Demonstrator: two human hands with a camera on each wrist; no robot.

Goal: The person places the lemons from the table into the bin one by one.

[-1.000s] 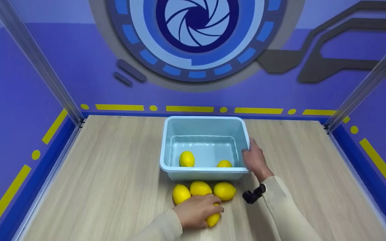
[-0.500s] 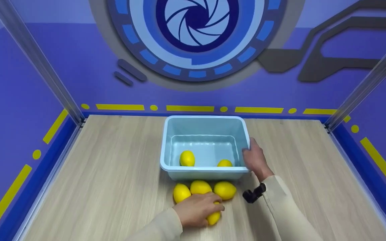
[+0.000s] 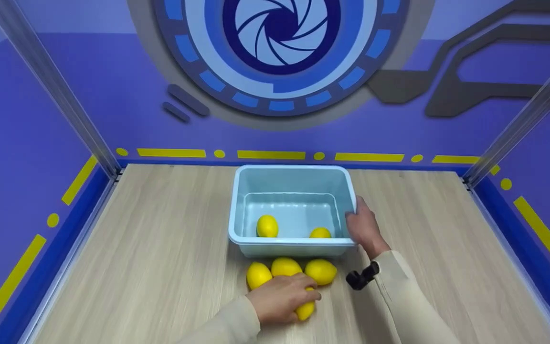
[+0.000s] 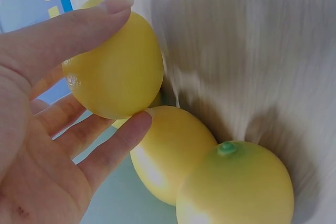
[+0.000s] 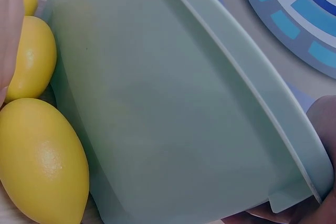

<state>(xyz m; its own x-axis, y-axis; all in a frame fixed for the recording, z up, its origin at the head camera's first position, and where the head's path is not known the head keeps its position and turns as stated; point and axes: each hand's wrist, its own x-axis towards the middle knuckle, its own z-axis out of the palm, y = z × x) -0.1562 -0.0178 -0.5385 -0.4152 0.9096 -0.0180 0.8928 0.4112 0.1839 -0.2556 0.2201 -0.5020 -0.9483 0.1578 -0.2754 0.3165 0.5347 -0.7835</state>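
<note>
In the head view my left hand [image 3: 282, 298] holds a yellow lemon [image 3: 305, 310] on the near side of a small group. The left wrist view shows thumb and fingers curled about that lemon [image 4: 118, 72], with two more lemons beside it, one with a green stem end [image 4: 236, 187]. A row of three lemons, the middle one [image 3: 285, 268] partly behind my hand, lies before a light blue plastic bin [image 3: 294, 242]. My right hand [image 3: 364, 227] grips the bin's right rim, thumb inside. Inside the bin are two lemons, one at left [image 3: 267, 226] and one half hidden by the front wall [image 3: 320, 233].
The wooden tabletop [image 3: 170, 248] extends on both sides of the bin. Blue-purple printed panels [image 3: 275, 138] with metal corner posts [image 3: 65, 95] enclose it at the back and sides. A black wrist device [image 3: 362, 276] sits at my right cuff.
Almost nothing differs. The lemon under my left hand has shifted very slightly away from me; my right hand stays on the bin's rim.
</note>
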